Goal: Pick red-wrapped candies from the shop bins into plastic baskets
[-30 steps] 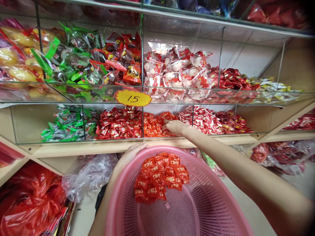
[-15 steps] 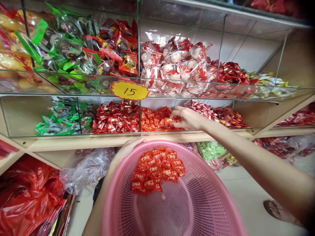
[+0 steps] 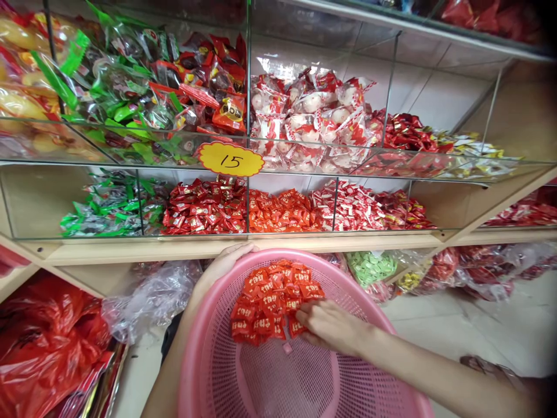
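Observation:
A pink plastic basket with perforated walls is below the shelf, and a pile of small red-orange candy packets lies against its far side. My left hand grips the basket's far left rim, its fingers partly hidden behind the edge. My right hand reaches inside the basket at the pile's right edge. Its fingers are curled together, with one candy packet at the fingertips. Similar orange packets fill a glass compartment on the lower shelf, straight ahead.
Glass dividers split the shelves, which hold green-wrapped sweets, red-wrapped sweets and red-and-white sweets. A yellow price tag reads 15. Red plastic bags lie at left on the floor. A foot shows at lower right.
My right hand has moved from the orange packets on the lower shelf down into the basket, beside the pile. My left hand stays at the rim.

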### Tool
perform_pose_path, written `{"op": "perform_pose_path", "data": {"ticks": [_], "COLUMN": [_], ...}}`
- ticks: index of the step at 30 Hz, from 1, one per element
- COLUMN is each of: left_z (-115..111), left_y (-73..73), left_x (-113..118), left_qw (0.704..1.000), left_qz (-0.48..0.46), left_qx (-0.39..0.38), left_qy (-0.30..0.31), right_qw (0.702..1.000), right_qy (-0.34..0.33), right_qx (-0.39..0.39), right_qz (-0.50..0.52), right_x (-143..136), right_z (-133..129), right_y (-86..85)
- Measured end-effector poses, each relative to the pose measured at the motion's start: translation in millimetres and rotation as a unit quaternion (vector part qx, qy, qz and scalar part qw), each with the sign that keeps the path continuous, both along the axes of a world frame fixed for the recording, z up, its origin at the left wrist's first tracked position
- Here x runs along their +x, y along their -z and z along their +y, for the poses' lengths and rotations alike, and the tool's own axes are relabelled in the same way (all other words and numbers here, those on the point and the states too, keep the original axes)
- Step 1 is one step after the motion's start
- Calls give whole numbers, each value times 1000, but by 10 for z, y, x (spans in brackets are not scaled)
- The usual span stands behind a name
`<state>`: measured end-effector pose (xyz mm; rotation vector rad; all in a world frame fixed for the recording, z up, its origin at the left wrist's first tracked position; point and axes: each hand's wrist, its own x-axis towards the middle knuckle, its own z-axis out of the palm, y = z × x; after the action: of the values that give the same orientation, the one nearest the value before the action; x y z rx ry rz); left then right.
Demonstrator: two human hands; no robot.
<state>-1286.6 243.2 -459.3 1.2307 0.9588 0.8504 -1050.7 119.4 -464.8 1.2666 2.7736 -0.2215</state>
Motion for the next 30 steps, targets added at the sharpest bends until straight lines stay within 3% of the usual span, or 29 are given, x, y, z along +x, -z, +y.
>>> {"op": "perform_pose_path", "data": {"ticks": [9,20,24,27,30], "left_z": [4,8,-17,-22,-9], "left_y": [-17,15,2,-14,-18], "left_x": [-7,3,12,12,4], "left_qw": [1000,1000,1000,999,999], "left_qz": [-1,-7,-10,4,9], "left_qx": [4,29,15,26,31], "left_qy": [2,4,-23,-32,-17], "right_qw": [1000,996,997,997,992], "right_qy": [12,4,4,10,43], "right_qx": [7,58,61,71,102], "right_qz": [-18,-63,-41,16,67], "right_x": [-118,-195,-219,-234,-208], "right_z": [-3,-13,17,199,559], "right_y": [12,203,-36,-414,-805]}}
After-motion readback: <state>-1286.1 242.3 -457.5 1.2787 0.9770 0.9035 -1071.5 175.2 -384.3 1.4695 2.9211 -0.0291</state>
